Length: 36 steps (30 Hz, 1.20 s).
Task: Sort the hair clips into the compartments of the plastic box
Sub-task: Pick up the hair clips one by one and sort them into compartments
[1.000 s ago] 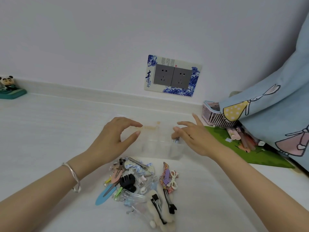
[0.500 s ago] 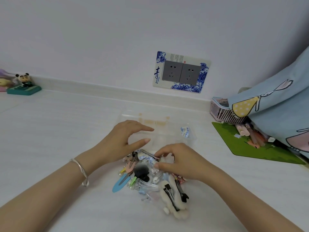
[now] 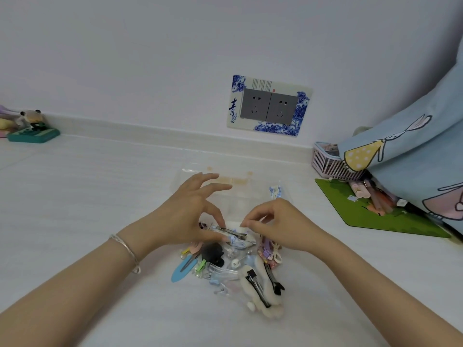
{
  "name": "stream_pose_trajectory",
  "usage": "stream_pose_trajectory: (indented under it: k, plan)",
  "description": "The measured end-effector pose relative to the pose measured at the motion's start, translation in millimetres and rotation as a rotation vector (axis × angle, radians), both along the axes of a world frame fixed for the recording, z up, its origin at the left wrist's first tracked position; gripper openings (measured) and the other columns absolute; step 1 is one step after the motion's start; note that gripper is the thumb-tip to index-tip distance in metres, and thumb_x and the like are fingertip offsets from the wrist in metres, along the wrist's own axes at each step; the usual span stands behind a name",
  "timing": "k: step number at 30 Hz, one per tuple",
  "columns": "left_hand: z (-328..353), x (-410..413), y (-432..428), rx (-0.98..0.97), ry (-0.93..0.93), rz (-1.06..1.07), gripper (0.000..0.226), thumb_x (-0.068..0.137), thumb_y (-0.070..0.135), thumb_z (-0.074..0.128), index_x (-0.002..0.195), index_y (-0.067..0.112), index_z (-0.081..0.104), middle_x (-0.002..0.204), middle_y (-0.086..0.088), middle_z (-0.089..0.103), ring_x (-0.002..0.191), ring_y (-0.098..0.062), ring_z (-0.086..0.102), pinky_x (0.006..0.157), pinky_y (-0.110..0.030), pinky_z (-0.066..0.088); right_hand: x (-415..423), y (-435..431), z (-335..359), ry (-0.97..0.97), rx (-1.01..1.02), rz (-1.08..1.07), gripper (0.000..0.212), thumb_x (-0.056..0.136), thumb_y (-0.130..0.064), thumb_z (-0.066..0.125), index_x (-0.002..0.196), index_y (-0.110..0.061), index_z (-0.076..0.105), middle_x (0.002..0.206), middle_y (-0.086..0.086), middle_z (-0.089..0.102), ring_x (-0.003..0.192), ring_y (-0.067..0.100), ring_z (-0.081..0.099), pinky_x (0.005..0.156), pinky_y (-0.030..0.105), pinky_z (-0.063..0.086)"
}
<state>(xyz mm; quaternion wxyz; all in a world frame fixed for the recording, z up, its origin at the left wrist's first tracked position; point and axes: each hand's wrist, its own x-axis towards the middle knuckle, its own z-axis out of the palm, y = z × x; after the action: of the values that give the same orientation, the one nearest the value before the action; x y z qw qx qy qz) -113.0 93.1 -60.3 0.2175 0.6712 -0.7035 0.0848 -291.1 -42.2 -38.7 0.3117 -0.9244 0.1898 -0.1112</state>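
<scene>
A clear plastic box [image 3: 240,196] with compartments stands on the white tabletop, just behind my hands. One small blue-and-white clip [image 3: 275,192] lies in its right end. In front of it is a pile of hair clips [image 3: 225,266]: a blue oval clip, a black claw clip, fluffy cream clips with black clasps. My left hand [image 3: 188,214] pinches the left end of a silver clip with a blue bow [image 3: 234,234] at the pile's far edge. My right hand [image 3: 278,224] hovers with curled fingers just above that clip's right end; its thumb is hidden.
A pink basket [image 3: 325,162] and a green mat [image 3: 350,211] with small tubes lie at the right, under blue cartoon-print fabric [image 3: 413,151]. A panda figurine on a teal base [image 3: 33,132] sits far left. A wall with a double socket [image 3: 268,106] rises behind the box.
My right hand left the box, dipped into the pile and now lifts slightly. My left hand came down from the box's edge and took hold of the silver clip.
</scene>
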Motion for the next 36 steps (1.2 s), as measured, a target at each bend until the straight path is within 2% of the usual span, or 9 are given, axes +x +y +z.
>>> stream_pose_trajectory:
  k: [4,8,11,17,21,23,26,33,36]
  plan:
    - [-1,-2,-3,0.027,-0.056,0.002,0.033,0.071,0.064,0.06,0.085,0.039,0.074,0.148,0.014,0.032,0.142,-0.01,0.004,0.116,-0.031,-0.006,-6,0,-3,0.0,0.102,0.012,0.016,0.086,-0.03,0.063,0.09,-0.021,0.075,0.084,-0.009,0.074,0.076,0.015,0.069,0.066,0.008,0.047]
    - [-6,0,-8,-0.006,-0.089,-0.01,0.019,0.077,0.049,0.065,0.082,0.034,0.075,0.145,0.01,0.04,0.141,-0.014,0.011,0.116,-0.036,0.003,-12,-4,-2,-0.018,0.151,0.024,0.018,0.083,-0.03,0.067,0.097,-0.021,0.073,0.091,-0.008,0.073,0.081,-0.004,0.065,0.078,0.01,0.048]
    - [-8,0,-10,-0.064,0.008,-0.007,0.014,0.077,0.044,0.067,0.078,0.033,0.075,0.138,0.007,0.05,0.138,-0.015,0.021,0.113,-0.044,0.023,-15,-7,-5,-0.056,0.155,0.067,0.029,0.077,-0.023,0.074,0.106,-0.022,0.068,0.096,-0.009,0.07,0.091,-0.002,0.064,0.089,0.015,0.048]
    - [2,-21,-18,-0.098,0.518,-0.015,0.022,0.071,0.053,0.059,0.08,0.038,0.074,0.136,0.024,0.046,0.136,0.004,0.018,0.11,-0.026,0.019,-14,-9,0,-0.445,0.485,-0.047,0.019,0.077,-0.012,0.072,0.094,-0.016,0.067,0.089,0.003,0.074,0.08,0.013,0.07,0.075,0.022,0.055]
    - [8,-28,-30,-0.178,0.452,0.038,0.033,0.081,0.059,0.051,0.102,0.04,0.068,0.134,0.019,0.049,0.133,0.0,0.027,0.106,-0.018,0.019,-14,-26,16,-0.575,0.597,-0.129,0.021,0.077,-0.016,0.068,0.096,-0.009,0.063,0.092,0.009,0.073,0.081,0.023,0.069,0.074,0.028,0.059]
    - [5,-24,-34,-0.191,0.249,0.102,0.048,0.085,0.061,0.039,0.12,0.035,0.058,0.135,0.013,0.052,0.132,-0.007,0.033,0.108,-0.023,0.022,-14,-46,26,-0.636,0.535,-0.277,0.023,0.083,-0.014,0.065,0.103,-0.004,0.06,0.101,0.016,0.071,0.082,0.025,0.067,0.071,0.025,0.058]
    - [-2,-16,-34,-0.087,0.055,0.152,0.06,0.085,0.065,0.026,0.123,0.03,0.057,0.131,0.006,0.057,0.125,-0.015,0.047,0.103,-0.026,0.026,-11,-75,34,-0.561,0.303,-0.417,0.02,0.085,-0.015,0.064,0.103,-0.008,0.057,0.098,0.017,0.069,0.073,0.022,0.063,0.058,0.021,0.053]
    - [-9,-10,-33,-0.013,-0.026,0.16,0.051,0.089,0.058,0.027,0.12,0.033,0.058,0.133,0.008,0.056,0.112,-0.016,0.058,0.096,-0.026,0.031,9,-96,22,-0.252,0.03,-0.314,0.009,0.084,-0.02,0.065,0.091,-0.021,0.062,0.078,0.021,0.068,0.057,0.017,0.059,0.064,0.032,0.05]
    - [-9,-10,-33,-0.022,-0.03,0.158,0.05,0.089,0.058,0.027,0.119,0.034,0.059,0.132,0.008,0.056,0.11,-0.015,0.059,0.096,-0.026,0.031,16,-97,18,-0.155,-0.126,-0.26,0.004,0.081,-0.026,0.067,0.083,-0.023,0.068,0.082,0.003,0.067,0.07,0.013,0.056,0.064,0.028,0.046]
